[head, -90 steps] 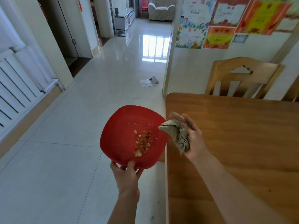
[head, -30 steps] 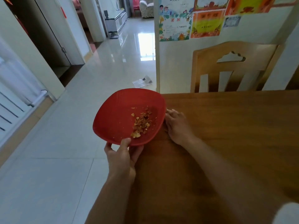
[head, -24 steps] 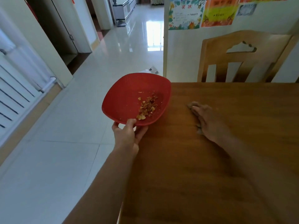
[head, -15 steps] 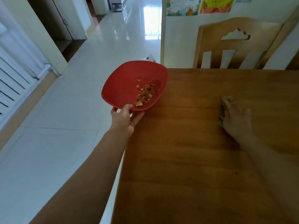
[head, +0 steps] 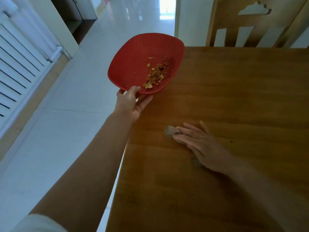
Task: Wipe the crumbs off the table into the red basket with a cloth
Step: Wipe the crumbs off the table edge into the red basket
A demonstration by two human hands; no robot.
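Red plastic fills the top of my view: the basket (head: 133,64) sits in my left hand (head: 132,104), thumb hooked over its near rim and fingers curled under it. I hold it tilted, with its right side overlapping the left edge of the table (head: 234,91); whether it touches the wood I cannot tell. A small heap of tan and orange crumbs (head: 157,74) lies in the lower right part of the bowl, with a few specks scattered above it.

My right hand (head: 199,144) lies flat on the table nearer to me, fingers straight, spread a little and pointing left, pressing down on the cloth (head: 169,132). Only a grey bunched corner of the cloth shows past my fingertips, and a darker bit peeks out under the heel of my palm; the rest is hidden beneath the hand. The cloth is well apart from the basket, with bare brown wood between them.

Beyond the far edge of the table stands a wooden chair (head: 247,22) with a cloud-shaped cut-out in its back. A white radiator (head: 18,61) runs along the wall to my left, above pale glossy floor tiles (head: 66,131). I can make out no writing, label or brand on anything.
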